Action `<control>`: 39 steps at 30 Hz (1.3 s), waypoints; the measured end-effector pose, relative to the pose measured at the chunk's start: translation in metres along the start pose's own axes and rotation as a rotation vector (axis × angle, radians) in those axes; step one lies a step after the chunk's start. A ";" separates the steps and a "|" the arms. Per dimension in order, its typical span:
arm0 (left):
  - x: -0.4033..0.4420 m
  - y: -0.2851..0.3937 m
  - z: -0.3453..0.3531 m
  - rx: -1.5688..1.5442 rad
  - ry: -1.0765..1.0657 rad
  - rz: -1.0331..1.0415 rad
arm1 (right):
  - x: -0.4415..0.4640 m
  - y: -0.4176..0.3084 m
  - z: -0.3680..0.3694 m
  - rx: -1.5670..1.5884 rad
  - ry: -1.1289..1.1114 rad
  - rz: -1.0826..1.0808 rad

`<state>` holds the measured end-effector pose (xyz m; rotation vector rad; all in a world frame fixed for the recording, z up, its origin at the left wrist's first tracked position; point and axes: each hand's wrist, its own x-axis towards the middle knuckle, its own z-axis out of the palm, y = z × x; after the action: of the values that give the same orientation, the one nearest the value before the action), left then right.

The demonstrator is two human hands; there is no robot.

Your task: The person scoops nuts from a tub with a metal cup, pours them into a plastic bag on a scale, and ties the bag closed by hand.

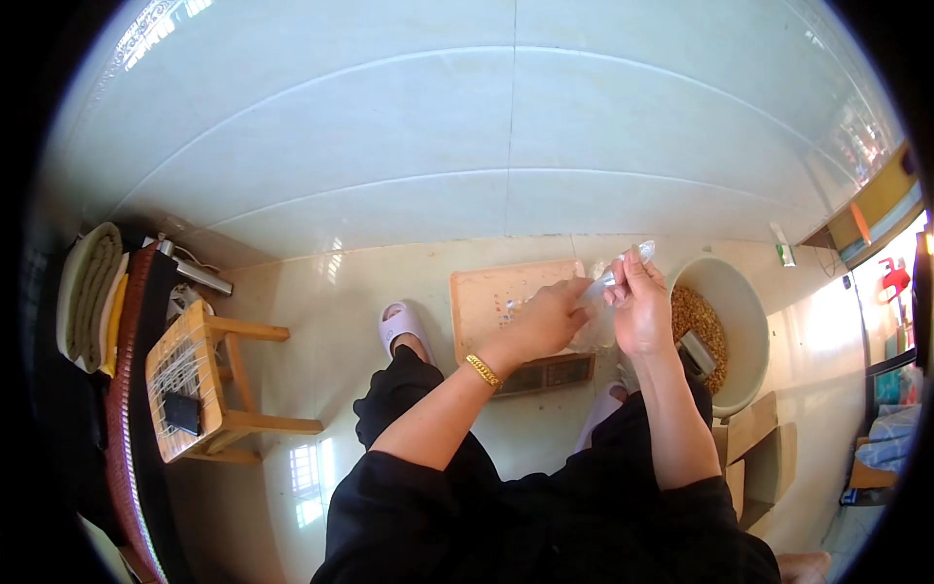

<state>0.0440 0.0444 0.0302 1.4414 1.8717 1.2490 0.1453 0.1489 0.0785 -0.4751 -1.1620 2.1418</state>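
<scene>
Both hands hold a clear plastic bag (601, 285) above a light orange platform (477, 304) on the floor. My left hand (552, 316), with a gold bracelet on its wrist, closes round the bag's left side. My right hand (637, 307) is raised, its fingers pinching the gathered top of the bag. The lower part of the bag hangs behind and between the hands, and what it contains cannot be made out. Right of my right hand stands a pale bucket (749, 341) of yellow-brown grains (702, 316), with a metal scoop (697, 352) in it.
A wooden stool (243, 420) with a dark phone or wallet (182, 413) stands at the left, beside folded cloth (89, 297). An open cardboard box (769, 457) is below the bucket. A tiled wall (389, 127) rises ahead. Shelves with items are at the far right.
</scene>
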 end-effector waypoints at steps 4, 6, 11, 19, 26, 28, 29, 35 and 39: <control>0.001 0.004 0.009 0.105 0.061 -0.015 | 0.000 -0.004 -0.006 0.011 -0.096 -0.007; -0.001 0.011 0.012 0.103 0.058 -0.071 | 0.003 -0.007 -0.007 -0.037 -0.071 0.014; -0.005 0.024 0.017 -0.284 0.114 -0.333 | 0.007 -0.010 -0.005 -0.193 -0.019 0.011; -0.011 0.019 -0.002 -1.207 0.541 -0.528 | 0.010 -0.007 -0.021 -0.495 -0.024 0.212; -0.013 0.017 -0.013 -1.275 0.661 -0.453 | 0.002 0.011 -0.011 -1.019 -0.253 0.240; -0.014 0.017 -0.015 -1.262 0.618 -0.426 | 0.002 0.014 -0.005 -1.062 -0.383 0.209; -0.014 0.018 -0.015 -1.262 0.622 -0.427 | 0.002 0.009 0.003 -1.110 -0.399 0.229; -0.016 0.024 -0.016 -1.220 0.588 -0.466 | 0.002 0.011 0.008 -1.074 -0.321 0.245; -0.016 0.026 -0.012 -1.274 0.521 -0.449 | 0.008 0.011 -0.001 -1.137 -0.276 0.347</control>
<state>0.0530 0.0256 0.0557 0.0236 1.0281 2.0507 0.1361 0.1511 0.0685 -0.9161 -2.5852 1.6211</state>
